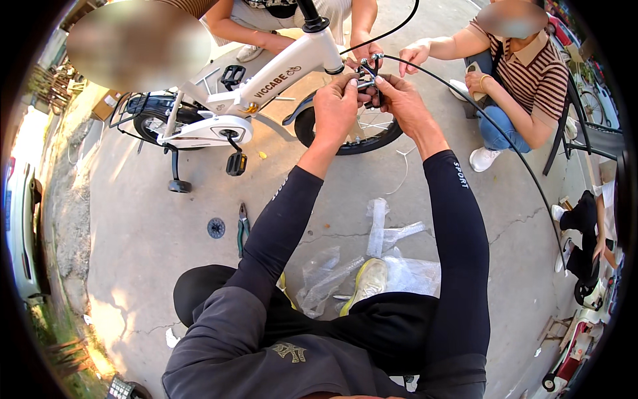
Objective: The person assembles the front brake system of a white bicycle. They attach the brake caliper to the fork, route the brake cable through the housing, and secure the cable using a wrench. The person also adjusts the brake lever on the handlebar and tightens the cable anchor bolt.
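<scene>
Two bare hands grip a small metal-and-black fitting at the front of a white bicycle.
The bicycle stands on the concrete floor, its long axis running left to right, with the rear wheel at left and the front wheel at right; its main tube slants up toward the right. The fitting is above the front wheel, its long axis roughly pointing away from the wearer, though the fingers hide part of it. The left hand and right hand hold it from either side, fingers pinched narrow. A black cable curves from its far end toward the lower right. Pliers lie on the floor, handles toward the wearer.
</scene>
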`<state>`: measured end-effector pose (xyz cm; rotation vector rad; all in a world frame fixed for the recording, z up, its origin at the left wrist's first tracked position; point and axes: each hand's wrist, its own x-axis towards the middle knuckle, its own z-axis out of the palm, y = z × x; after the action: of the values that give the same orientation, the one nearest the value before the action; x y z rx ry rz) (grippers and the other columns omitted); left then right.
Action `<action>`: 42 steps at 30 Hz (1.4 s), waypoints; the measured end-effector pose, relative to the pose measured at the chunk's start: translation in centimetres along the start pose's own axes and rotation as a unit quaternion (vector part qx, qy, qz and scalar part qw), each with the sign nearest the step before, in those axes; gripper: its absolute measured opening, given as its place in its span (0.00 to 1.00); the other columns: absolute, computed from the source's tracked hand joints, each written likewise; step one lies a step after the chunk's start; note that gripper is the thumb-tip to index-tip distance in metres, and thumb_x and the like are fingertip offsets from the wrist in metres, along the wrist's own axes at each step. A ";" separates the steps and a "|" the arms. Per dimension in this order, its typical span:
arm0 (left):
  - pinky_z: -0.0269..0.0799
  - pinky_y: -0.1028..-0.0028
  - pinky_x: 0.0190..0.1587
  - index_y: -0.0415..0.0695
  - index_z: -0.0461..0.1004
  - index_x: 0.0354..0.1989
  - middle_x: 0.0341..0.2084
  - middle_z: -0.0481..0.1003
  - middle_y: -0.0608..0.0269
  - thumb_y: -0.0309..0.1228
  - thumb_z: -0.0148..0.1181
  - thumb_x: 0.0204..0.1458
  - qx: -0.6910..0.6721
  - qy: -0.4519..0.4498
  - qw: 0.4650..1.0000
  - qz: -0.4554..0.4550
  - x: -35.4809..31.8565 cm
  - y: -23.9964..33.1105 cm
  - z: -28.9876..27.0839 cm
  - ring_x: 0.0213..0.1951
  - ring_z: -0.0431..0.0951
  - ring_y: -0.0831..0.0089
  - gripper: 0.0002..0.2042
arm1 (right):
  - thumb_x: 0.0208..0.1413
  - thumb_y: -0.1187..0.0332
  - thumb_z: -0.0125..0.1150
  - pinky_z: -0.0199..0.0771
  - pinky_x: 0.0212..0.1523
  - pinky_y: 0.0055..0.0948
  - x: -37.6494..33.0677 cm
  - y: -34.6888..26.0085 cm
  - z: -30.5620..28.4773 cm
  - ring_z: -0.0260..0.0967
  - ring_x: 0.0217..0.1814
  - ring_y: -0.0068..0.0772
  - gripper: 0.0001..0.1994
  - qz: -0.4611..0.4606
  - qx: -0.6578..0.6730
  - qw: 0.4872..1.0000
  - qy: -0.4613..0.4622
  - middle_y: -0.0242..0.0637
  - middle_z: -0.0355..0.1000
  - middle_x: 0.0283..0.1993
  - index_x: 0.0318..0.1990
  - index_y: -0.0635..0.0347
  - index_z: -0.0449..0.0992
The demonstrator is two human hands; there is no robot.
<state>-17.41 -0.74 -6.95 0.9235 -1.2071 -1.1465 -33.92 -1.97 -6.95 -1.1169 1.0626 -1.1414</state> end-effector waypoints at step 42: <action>0.76 0.77 0.49 0.32 0.78 0.49 0.39 0.82 0.58 0.21 0.66 0.56 -0.117 0.006 0.993 0.014 -0.3 -2.0 -1.8 0.42 0.81 0.76 0.13 | 0.68 0.62 0.57 0.72 0.35 0.19 0.5 0.8 1.1 0.74 0.35 0.16 0.11 0.002 0.036 0.999 0.002 0.29 0.79 0.37 0.47 0.61 0.77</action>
<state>-15.91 -0.96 -9.23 0.7323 -1.0464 -1.2282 -32.68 -2.27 -7.58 -1.0562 1.0192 -1.1704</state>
